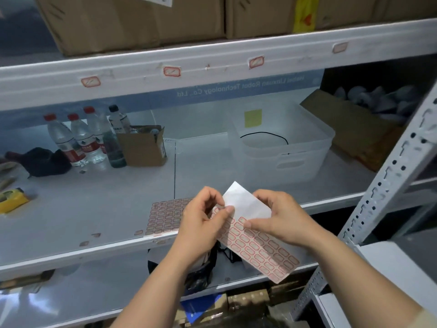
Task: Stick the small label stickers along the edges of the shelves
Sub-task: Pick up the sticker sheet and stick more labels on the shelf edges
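Observation:
Both hands hold a sheet of small red-bordered label stickers (260, 249) in front of the middle shelf edge (94, 250). My right hand (276, 216) grips the sheet, whose top part is folded back white. My left hand (203, 216) pinches at the fold with thumb and fingers. A second sticker sheet (164, 215) lies flat on the middle shelf. Several labels, one of them (172, 71), are stuck along the upper shelf edge (132, 74). A few loose labels (138, 232) sit near the middle shelf's front edge.
On the middle shelf stand water bottles (80, 138), a small open cardboard box (143, 144), a clear plastic bin (283, 140), a brown box (354, 129), a black cloth (42, 162) and a yellow item (13, 198). Cardboard cartons (132, 22) fill the upper shelf. A perforated upright (387, 176) rises at right.

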Demonstrator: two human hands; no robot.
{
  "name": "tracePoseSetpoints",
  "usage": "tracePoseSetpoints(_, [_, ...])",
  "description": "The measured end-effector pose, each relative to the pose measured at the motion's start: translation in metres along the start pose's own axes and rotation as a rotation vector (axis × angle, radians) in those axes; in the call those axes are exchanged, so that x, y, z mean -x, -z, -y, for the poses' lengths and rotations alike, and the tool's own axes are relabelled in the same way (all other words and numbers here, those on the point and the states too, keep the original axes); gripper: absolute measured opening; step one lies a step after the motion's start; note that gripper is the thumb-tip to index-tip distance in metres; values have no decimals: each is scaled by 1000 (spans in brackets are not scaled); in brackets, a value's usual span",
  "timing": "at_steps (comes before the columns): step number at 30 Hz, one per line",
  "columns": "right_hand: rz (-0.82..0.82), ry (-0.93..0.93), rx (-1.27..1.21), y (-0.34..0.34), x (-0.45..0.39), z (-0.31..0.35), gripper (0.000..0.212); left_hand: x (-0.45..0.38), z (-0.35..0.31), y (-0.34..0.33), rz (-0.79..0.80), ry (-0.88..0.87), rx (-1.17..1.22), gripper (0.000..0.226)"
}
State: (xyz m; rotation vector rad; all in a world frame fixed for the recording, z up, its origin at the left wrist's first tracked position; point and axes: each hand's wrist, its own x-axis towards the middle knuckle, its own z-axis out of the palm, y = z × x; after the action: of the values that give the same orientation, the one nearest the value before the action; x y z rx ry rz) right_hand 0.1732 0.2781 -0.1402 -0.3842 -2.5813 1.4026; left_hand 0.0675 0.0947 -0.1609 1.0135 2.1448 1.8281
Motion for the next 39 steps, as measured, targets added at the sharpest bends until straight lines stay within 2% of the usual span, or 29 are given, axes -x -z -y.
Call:
tracePoseSetpoints(3, [-29, -18, -87, 11, 12, -3, 40, 2, -6, -6, 3, -5, 21, 11])
tracePoseSetpoints(5, [13, -53, -171, 19, 20, -6, 43, 4, -11, -13, 18, -9, 15, 16])
tracePoseSetpoints(9, [78, -113, -308, 28, 34, -11, 37, 10, -19, -30, 27, 2, -36, 15])
tracePoseSetpoints(15, [41, -150, -447, 39, 47, -15, 39, 14, -21, -42, -40, -297, -428, 30])
tracePoseSetpoints(18, [-25, -132, -460, 40, 47, -15, 43, 13, -23, -47, -53, -398, -486, 30])
tracePoseSetpoints(24, [-57, -68, -427, 42, 43, -14, 46, 9, -23, -50, -92, -479, -506, 27])
tracePoseSetpoints(32, [-91, -4, -369, 37, 35, -7, 52, 10, -25, -49, -128, -479, -474, 22])
tracePoseSetpoints(39, [-109, -2, -352, 32, 31, -6, 50, 11, -24, -47, -206, -476, -431, 8])
